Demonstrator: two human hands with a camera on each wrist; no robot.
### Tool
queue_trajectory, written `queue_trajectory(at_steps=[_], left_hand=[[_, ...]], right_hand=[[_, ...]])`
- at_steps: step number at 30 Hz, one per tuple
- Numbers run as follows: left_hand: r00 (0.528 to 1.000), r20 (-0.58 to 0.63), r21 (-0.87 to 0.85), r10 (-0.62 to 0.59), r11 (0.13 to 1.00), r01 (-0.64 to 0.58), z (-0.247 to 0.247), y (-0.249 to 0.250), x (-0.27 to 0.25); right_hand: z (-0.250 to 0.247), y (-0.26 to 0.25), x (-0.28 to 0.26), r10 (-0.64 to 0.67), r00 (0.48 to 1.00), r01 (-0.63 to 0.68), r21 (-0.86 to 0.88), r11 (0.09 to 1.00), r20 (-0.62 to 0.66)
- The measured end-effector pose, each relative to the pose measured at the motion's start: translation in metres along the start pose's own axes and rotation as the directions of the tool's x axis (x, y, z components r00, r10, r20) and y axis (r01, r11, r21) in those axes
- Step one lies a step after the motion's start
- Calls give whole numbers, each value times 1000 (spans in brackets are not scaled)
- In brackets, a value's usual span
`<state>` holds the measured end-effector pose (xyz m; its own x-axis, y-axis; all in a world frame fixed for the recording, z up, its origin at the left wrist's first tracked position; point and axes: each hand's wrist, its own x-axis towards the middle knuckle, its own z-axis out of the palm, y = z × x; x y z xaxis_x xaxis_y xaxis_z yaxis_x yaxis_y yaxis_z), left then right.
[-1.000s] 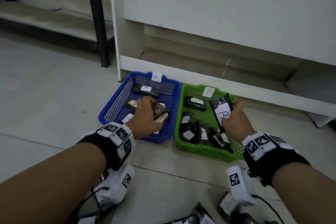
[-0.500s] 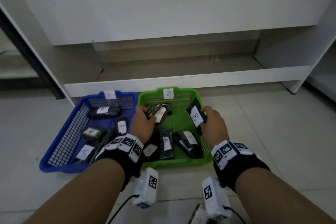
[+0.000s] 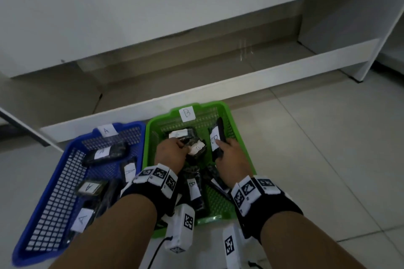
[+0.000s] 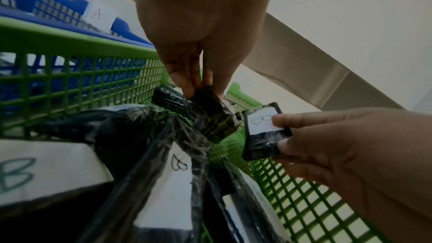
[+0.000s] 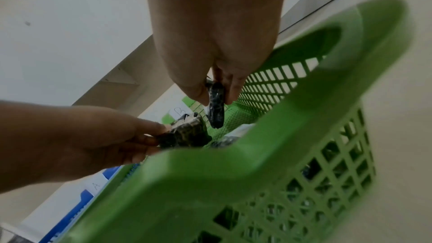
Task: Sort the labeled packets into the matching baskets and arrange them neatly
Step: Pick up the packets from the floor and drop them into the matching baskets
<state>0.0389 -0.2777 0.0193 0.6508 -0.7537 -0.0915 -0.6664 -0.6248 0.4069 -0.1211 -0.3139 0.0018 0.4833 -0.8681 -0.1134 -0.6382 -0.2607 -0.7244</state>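
Note:
Both hands are inside the green basket (image 3: 238, 135), which carries a B tag (image 3: 187, 113). My left hand (image 3: 172, 152) pinches a dark packet (image 4: 210, 115) with a white label (image 3: 196, 148), held low over the basket's far half. My right hand (image 3: 227, 150) pinches a black packet labeled B (image 3: 215, 140), held upright near the right wall; the packet (image 5: 216, 106) shows edge-on in the right wrist view. Several B packets (image 3: 194, 190) lie in the basket. The blue basket (image 3: 54, 185) with an A tag (image 3: 106, 130) holds several A packets (image 3: 105, 153).
The baskets stand side by side on a pale tiled floor (image 3: 328, 159), right in front of a white shelf unit (image 3: 196, 85) whose low ledge runs behind them. Open floor lies to the right of the green basket.
My left hand carried its packet from over the blue basket into the green one. My right hand stayed in the green basket with the B packet, shifting slightly inward. The camera view swung right.

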Motion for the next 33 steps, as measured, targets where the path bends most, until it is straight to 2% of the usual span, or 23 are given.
queue_trajectory(at_steps=[3,5,8,10,11,13,15,18,20,22,23,25,27,29,33], left_hand=[[996,76,132,36,990,-46,3,3,3],[982,188,207,34,976,-73,7,2,3],[913,402,243,67,954,-177,16,-2,-2],[876,480,373,46,893,-252,17,-1,-7],[875,483,427,22,867,-257,15,1,-11],[895,446,471,27,842,-261,13,7,-18],[904,417,468,93,830,-302,9,9,-24],[884,442,403,152,847,-347,-5,7,-28],[880,407,310,245,869,-385,-14,4,-33],[888,246,207,388,874,-439,-24,4,-46],[878,149,141,455,869,-475,-28,4,-57],[830,-20,22,558,830,-557,-35,5,-87],[781,-119,-47,613,782,-622,-38,4,-122],[747,-138,-100,651,741,-664,-34,0,-160],[721,-2,-238,693,700,-674,-11,-15,-226]], right_hand=[[13,2,2,16,997,-15,-19,1000,79],[22,4,2,97,988,-91,-55,994,119],[33,11,-1,159,981,-134,-209,969,107],[37,14,-5,122,989,-95,-283,954,83],[38,15,-5,107,991,-77,-299,951,85],[37,17,-4,114,985,-76,-269,960,126],[33,17,-3,124,975,-78,-244,967,182],[24,15,-3,95,970,-30,-277,960,225],[15,10,-6,18,981,33,-260,965,193],[0,-4,-12,-94,984,125,-218,968,148],[-8,-11,-20,-153,980,175,-194,965,126],[-25,-25,-39,-272,961,278,-178,944,57],[-41,-32,-60,-392,920,382,-195,903,-12],[-52,-30,-87,-487,872,463,-243,852,-45],[-64,-4,-146,-594,804,557,-395,730,34]])
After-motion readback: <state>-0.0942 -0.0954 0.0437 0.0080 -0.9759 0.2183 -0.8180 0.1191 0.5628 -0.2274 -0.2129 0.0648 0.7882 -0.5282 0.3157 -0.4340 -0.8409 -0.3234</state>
